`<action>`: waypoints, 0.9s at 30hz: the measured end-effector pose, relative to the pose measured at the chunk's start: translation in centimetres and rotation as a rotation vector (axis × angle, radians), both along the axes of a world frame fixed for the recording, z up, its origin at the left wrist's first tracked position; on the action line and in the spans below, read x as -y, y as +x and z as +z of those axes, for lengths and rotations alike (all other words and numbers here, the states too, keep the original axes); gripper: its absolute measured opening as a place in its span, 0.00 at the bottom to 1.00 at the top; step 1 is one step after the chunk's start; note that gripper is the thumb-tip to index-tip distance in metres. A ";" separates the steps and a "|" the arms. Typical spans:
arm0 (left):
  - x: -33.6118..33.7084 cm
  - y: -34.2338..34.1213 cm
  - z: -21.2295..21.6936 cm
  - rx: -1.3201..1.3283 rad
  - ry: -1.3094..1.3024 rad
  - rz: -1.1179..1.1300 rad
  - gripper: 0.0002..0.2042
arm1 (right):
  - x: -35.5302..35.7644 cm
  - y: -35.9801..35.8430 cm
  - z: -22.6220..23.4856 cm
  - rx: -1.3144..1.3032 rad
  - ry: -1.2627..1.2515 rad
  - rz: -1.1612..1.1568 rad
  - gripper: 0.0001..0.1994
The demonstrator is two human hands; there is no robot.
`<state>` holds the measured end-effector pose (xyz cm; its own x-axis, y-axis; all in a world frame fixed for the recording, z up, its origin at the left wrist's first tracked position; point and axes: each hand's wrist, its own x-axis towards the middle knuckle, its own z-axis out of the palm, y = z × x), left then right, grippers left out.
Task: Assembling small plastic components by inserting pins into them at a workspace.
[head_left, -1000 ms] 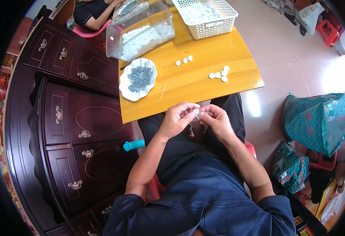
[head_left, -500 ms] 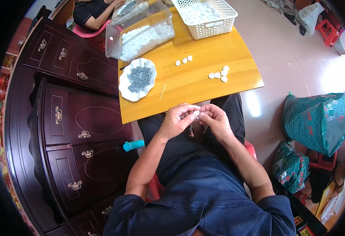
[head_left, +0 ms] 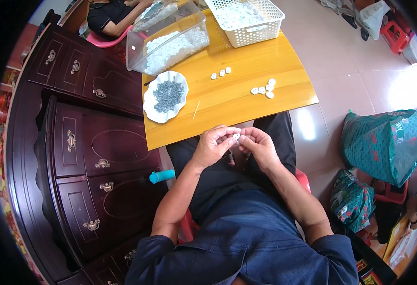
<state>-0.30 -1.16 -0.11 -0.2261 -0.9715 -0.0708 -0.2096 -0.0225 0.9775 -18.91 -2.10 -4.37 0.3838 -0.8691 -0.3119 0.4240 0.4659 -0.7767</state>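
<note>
Over my lap, just off the table's near edge, my left hand point(head_left: 214, 146) and my right hand point(head_left: 260, 148) meet. Between their fingertips they pinch a small white plastic piece point(head_left: 236, 137) with dark holes; the fingers partly cover it. On the wooden table point(head_left: 246, 102) beyond lie a row of 3 similar white pieces point(head_left: 222, 73) and a loose cluster of several more point(head_left: 262, 90) to the right. A white scalloped dish point(head_left: 177, 110) at the left holds many small dark metal parts point(head_left: 168, 95), perhaps screws. Beside it rests a thin pale stick point(head_left: 196, 110).
A clear bin point(head_left: 137, 59) and a cream perforated basket point(head_left: 258, 37), both full of white pieces, stand at the table's far side. Another person point(head_left: 108, 19) sits beyond. Dark wooden cabinets point(head_left: 118, 137) flank the left, near a teal bottle point(head_left: 162, 176). Teal bags point(head_left: 384, 147) stand at right.
The view has shifted very slightly. Both hands keep their hold on the small white piece, with almost no visible movement.
</note>
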 end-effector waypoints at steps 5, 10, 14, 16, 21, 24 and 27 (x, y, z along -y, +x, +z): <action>0.1 0.3 -0.7 0.013 -0.081 -0.032 0.11 | 0.2 -0.3 -0.1 -0.029 0.019 0.082 0.08; -0.4 -0.9 0.9 0.043 -0.050 -0.009 0.12 | 0.2 -0.4 0.2 -0.041 0.058 0.089 0.08; -0.2 -1.9 1.3 0.592 -0.454 0.042 0.18 | 0.2 -0.4 0.1 -0.021 0.100 0.098 0.07; -0.1 -1.8 0.9 0.634 -0.529 0.039 0.19 | 0.2 -0.4 0.2 -0.016 0.090 0.092 0.07; 0.0 -1.8 0.3 0.650 -0.580 0.015 0.20 | 0.2 -0.5 -1.1 0.079 0.162 0.043 0.07; 0.1 -1.6 0.2 0.593 -0.529 0.016 0.19 | 0.3 -0.6 -1.7 0.123 0.179 0.078 0.08; 0.1 -1.4 0.1 0.556 -0.491 0.000 0.19 | 0.3 -0.7 -1.7 0.128 0.159 0.100 0.08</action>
